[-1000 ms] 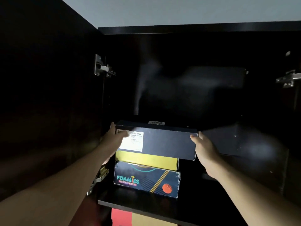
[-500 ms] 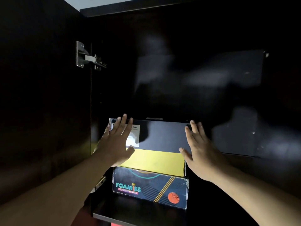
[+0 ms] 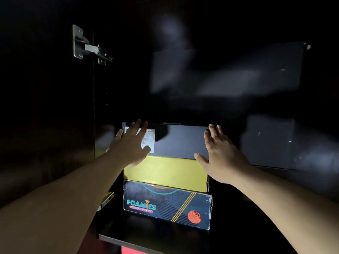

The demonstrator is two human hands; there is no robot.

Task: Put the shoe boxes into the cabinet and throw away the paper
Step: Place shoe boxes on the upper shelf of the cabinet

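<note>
Head view: the grip has been given up on both sides. A second ago the dark box (image 3: 180, 142) was clasped at its two ends; now the left hand (image 3: 131, 145) is laid flat over the white label (image 3: 146, 142) on the front face, fingers straight and spread, and the right hand (image 3: 219, 153) is held flat at the box's right front edge, fingers likewise straight. Nothing is curled round or pinched by either hand. Firm contact of the right palm cannot be confirmed, since the light is poor there; it may only be touching the corner.

The dark box is now set on top of the yellow box (image 3: 166, 174), which lies on the Foamies box (image 3: 167, 205), and all three are stacked on the shelf (image 3: 146, 239) inside the cabinet (image 3: 55, 125). Half a second ago the hands were already flattened against the front, so a push inward is judged to be under way or just finished, the three fronts being brought nearly flush.

For the task, this box can be counted as stowed. Whether more boxes are left outside cannot be told from here, and no paper is seen, so that part is judged not yet done. A hinge (image 3: 88, 45) is seen on the open left door, and something red (image 3: 128, 251) shows below the shelf.
</note>
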